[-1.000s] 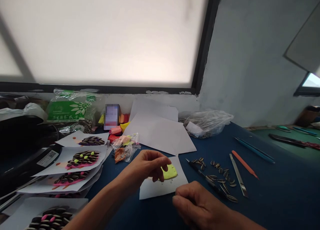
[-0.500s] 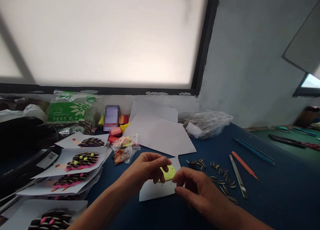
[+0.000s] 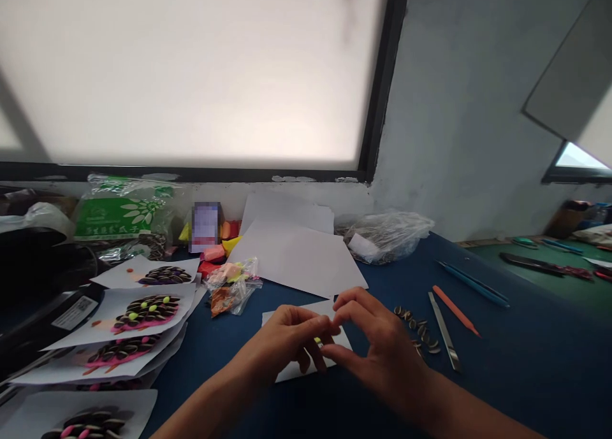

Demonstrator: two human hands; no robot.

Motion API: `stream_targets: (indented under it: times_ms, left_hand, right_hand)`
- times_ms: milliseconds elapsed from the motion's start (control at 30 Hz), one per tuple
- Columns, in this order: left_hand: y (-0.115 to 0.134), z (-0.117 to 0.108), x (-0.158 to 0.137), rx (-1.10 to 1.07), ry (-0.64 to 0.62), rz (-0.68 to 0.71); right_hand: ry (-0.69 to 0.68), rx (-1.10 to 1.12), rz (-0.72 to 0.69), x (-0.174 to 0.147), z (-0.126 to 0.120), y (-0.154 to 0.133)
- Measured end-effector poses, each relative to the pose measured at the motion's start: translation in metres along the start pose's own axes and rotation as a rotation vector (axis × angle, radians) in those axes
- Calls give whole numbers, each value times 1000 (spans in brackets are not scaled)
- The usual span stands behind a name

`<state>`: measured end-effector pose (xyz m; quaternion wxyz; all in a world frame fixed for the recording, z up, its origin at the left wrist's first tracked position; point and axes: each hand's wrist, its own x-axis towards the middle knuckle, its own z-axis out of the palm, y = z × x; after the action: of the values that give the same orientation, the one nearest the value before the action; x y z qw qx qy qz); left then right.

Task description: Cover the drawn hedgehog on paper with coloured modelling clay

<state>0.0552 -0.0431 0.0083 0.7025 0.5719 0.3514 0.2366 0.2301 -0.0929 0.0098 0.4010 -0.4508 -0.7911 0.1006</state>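
Note:
My left hand [image 3: 291,337] hovers over a small white paper [image 3: 283,370], its thumb and index finger pinched together. Whatever is in that pinch is too small or hidden to make out. Close on the right, my right hand [image 3: 382,346] has its fingers curved, with thumb and index finger apart and nothing visible between them. Its index tip comes up against the left fingertips. Between the hands a bit of flat yellow clay [image 3: 318,341] shows on the paper, mostly covered by fingers. Several striped sunflower seeds [image 3: 421,331] lie just right of my right hand, which hides others.
An orange tool [image 3: 456,310], a metal blade-like tool [image 3: 444,331] and blue tweezers [image 3: 473,283] lie at right. Blank sheets [image 3: 301,254], clay packets [image 3: 234,273] and a seed bag [image 3: 124,213] stand behind. Finished seed pictures [image 3: 148,311] are stacked at left.
My right hand has moved up and left, bringing its fingers to the left hand's fingertips. The hands now cover more of the yellow clay. The view has shifted slightly right.

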Motion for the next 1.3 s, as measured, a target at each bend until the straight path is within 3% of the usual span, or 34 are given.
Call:
stream_targets:
  times_ms: [167, 300, 400, 533, 733, 967, 1300]
  left_hand:
    - [4, 9, -3, 21, -49, 27]
    - [6, 2, -1, 72, -42, 34]
    - [5, -15, 4, 294, 106, 88]
    - [-4, -46, 7, 781, 369, 200]
    - [-13, -63, 8, 1065, 369, 177]
    - [-12, -60, 10, 1044, 391, 109]
    - [-18, -63, 13, 941, 394, 95]
  right_hand:
    - [-23, 6, 37, 2, -1, -1]
    - [-46, 61, 53, 0, -4, 0]
    - [-83, 46, 99, -2, -3, 4]
    - [-201, -74, 139, -8, 5, 12]
    - [-256, -237, 130, -13, 18, 22]
    - [-304, -287, 142, -14, 18, 21]
    - [-282, -76, 266, -9, 6, 19]
